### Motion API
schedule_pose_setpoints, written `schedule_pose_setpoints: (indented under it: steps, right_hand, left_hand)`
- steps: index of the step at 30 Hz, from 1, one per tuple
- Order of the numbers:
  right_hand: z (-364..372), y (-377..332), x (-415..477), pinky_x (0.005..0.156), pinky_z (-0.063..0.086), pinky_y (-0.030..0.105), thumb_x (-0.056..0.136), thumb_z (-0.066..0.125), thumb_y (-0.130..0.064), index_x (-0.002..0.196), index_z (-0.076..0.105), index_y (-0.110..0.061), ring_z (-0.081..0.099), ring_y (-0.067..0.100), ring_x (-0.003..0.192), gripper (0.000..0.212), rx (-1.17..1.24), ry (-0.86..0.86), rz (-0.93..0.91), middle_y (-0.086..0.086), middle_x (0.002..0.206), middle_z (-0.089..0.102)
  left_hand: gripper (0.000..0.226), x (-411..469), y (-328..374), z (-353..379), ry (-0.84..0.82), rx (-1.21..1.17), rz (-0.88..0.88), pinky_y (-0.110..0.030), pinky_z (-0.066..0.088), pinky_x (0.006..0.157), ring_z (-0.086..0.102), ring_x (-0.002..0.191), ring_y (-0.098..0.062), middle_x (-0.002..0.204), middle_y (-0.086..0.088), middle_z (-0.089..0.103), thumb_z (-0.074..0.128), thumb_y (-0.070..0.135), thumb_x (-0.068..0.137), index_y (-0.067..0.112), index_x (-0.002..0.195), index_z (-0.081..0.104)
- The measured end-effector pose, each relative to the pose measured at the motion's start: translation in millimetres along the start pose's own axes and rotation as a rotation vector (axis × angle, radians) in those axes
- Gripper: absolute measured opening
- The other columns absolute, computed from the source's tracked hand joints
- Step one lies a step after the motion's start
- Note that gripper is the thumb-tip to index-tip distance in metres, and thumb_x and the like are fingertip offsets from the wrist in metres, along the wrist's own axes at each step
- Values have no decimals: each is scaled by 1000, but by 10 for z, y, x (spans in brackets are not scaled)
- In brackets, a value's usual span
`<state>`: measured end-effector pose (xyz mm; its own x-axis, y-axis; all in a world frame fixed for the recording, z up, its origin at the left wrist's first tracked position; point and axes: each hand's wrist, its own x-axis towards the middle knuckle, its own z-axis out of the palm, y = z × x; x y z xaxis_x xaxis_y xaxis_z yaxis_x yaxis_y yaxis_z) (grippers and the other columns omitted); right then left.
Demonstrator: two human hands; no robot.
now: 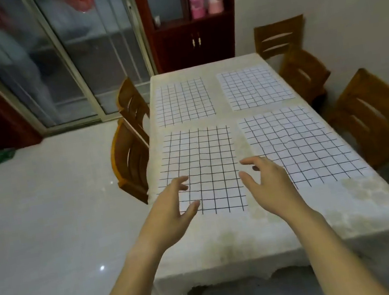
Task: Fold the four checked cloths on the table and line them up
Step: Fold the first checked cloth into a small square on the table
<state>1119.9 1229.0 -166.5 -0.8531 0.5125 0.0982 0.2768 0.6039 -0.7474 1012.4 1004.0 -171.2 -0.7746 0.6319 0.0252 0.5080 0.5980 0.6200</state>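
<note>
Four white cloths with black grid lines lie flat and unfolded on the table [252, 230], two near and two far. The near left cloth [205, 160] lies between my hands. My left hand [172, 204] hovers over its near left corner, fingers spread and holding nothing. My right hand [267, 181] hovers at its near right edge, fingers apart and empty, and partly covers the near right cloth [302, 145]. The far left cloth [183, 102] and the far right cloth [254, 87] lie untouched at the back.
The table carries a cream tablecloth. Wooden chairs stand on the left [131, 157] and on the right [377, 118]. A dark red cabinet [193, 32] stands behind the table, and glass sliding doors [59, 54] are at the back left. A glossy floor surrounds the table.
</note>
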Motion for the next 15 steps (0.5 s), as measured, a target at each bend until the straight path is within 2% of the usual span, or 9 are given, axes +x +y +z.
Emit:
schedule_pose_setpoints:
  steps: [4,6,11,15]
  right_hand:
    - [345,-107,270,86,40,23,98,54,-40,127,56,-31,56,9,109,31,-3,-148,-83,-15,131,53]
    - [377,-131,488,86,39,23,98,53,-40,129,55,-31,53,7,105,32,-50,-174,-106,-14,132,52]
    - [220,-48,1115,88,35,22,98,53,-40,130,54,-29,49,6,114,34,-176,-177,-106,-12,132,52]
    - [255,94,1500,92,36,24,98,54,-37,133,52,-26,49,14,123,37,-174,-84,-49,-6,135,54]
  left_hand:
    - [50,166,-277,-48,76,46,-84,-25,41,103,49,128,-6,137,14,55,60,46,98,31,143,46]
    - [46,377,-352,-23,105,45,-84,-30,42,108,50,129,-7,136,13,56,60,46,98,30,141,50]
    - [45,1040,-406,128,121,-6,-41,-21,35,104,49,130,-8,139,9,56,59,42,100,25,142,51]
    - [56,1420,-615,221,70,-4,-43,-27,34,111,43,138,-11,150,6,48,58,42,100,25,150,41]
